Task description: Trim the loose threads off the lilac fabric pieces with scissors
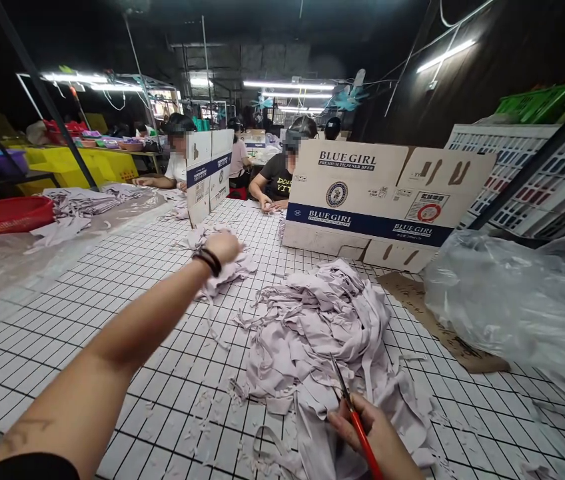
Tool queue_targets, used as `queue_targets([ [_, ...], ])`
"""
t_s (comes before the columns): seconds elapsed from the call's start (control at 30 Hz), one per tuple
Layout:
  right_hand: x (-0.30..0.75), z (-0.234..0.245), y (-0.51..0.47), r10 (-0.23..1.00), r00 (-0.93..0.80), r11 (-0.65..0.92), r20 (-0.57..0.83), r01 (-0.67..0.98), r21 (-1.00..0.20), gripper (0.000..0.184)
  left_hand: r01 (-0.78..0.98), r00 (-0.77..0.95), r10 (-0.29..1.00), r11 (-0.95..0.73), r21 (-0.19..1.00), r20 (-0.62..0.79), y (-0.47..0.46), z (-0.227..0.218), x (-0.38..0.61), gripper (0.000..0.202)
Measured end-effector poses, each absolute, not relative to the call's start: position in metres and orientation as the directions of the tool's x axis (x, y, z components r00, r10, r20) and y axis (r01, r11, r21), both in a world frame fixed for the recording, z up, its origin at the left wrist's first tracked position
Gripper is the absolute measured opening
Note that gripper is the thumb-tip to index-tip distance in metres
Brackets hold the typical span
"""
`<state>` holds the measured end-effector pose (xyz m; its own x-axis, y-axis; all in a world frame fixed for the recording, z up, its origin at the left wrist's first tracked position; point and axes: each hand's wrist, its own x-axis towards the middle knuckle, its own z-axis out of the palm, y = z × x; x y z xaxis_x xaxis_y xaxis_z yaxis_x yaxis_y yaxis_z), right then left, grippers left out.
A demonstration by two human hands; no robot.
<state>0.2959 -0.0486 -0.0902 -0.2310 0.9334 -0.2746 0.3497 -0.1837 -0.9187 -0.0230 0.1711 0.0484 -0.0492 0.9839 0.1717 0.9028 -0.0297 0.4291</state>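
My left hand [223, 248], with dark bands at the wrist, is stretched out over a smaller heap of pale lilac fabric pieces [230, 275]. Its fingers are blurred and point away, so whether it holds anything is unclear. In the near right, my right hand [370, 427] is closed around red-handled scissors [357, 420], the slim dark blades pointing forward. Those blades lie over a large heap of pale lilac fabric strips [312, 327] in front of me. Part of the heap lies under my right hand.
Small clippings dot the grid-patterned table [162, 373]. Upright cardboard [362, 193] stands behind the large heap, another cardboard panel [207, 177] farther left. Clear plastic bags [512, 300] and brown paper [442, 327] lie right. A red basin [7, 213] sits left. Co-workers [277, 177] work across the table.
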Motion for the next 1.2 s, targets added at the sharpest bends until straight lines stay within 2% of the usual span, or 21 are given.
queue_targets([
  [0.07,0.294,-0.091,-0.048,0.937,-0.216,-0.188,-0.276,0.353,-0.916,0.037,0.903,0.053,0.999,-0.045,0.427,-0.006,0.154,0.005,0.016,0.03],
  [0.13,0.29,-0.089,-0.049,0.939,-0.195,-0.2,-0.283,0.361,-0.911,0.035,0.893,0.146,0.982,-0.077,0.444,-0.123,0.137,-0.033,0.052,0.03],
  [0.27,0.286,-0.086,-0.054,0.955,-0.13,-0.204,-0.266,0.363,-0.909,0.034,0.865,0.216,0.961,-0.106,0.49,-0.174,0.12,-0.067,0.082,0.031],
  [0.4,0.293,-0.09,-0.056,0.949,-0.148,-0.22,-0.277,0.318,-0.922,0.034,0.803,0.25,0.959,-0.128,0.582,-0.134,0.111,-0.053,0.062,0.023],
  [0.47,0.295,-0.092,-0.054,0.941,-0.152,-0.255,-0.302,0.264,-0.93,0.036,0.748,0.293,0.948,-0.147,0.648,-0.123,0.092,-0.039,0.044,0.026],
  [0.6,0.282,-0.091,-0.047,0.95,-0.134,-0.273,-0.281,0.075,-0.959,0.041,0.6,0.417,0.903,-0.192,0.776,-0.099,0.016,-0.012,0.014,0.03],
  [0.67,0.269,-0.088,-0.042,0.959,-0.095,-0.27,-0.267,-0.015,-0.963,0.041,0.444,0.492,0.869,-0.207,0.872,-0.044,-0.03,-0.002,0.003,0.027],
  [0.8,0.244,-0.08,-0.033,0.959,-0.071,-0.279,-0.273,-0.081,-0.957,0.041,0.299,0.596,0.8,-0.141,0.944,-0.07,-0.097,0.011,-0.008,0.027],
  [0.87,0.236,-0.078,-0.031,0.954,-0.082,-0.293,-0.287,-0.06,-0.954,0.041,0.302,0.635,0.765,-0.117,0.946,-0.108,-0.111,0.013,-0.009,0.028],
  [0.93,0.233,-0.08,-0.03,0.948,-0.081,-0.309,-0.307,-0.015,-0.951,0.04,0.397,0.626,0.754,-0.088,0.914,-0.199,-0.116,0.009,-0.01,0.025],
  [1.07,0.239,-0.088,-0.033,0.948,-0.024,-0.311,-0.317,0.149,-0.939,0.033,0.622,0.556,0.756,-0.102,0.776,-0.346,-0.115,-0.018,-0.013,0.019],
  [1.2,0.249,-0.092,-0.041,0.956,0.035,-0.287,-0.29,0.297,-0.911,0.021,0.748,0.365,0.872,-0.067,0.661,-0.325,-0.103,-0.048,0.0,0.028],
])
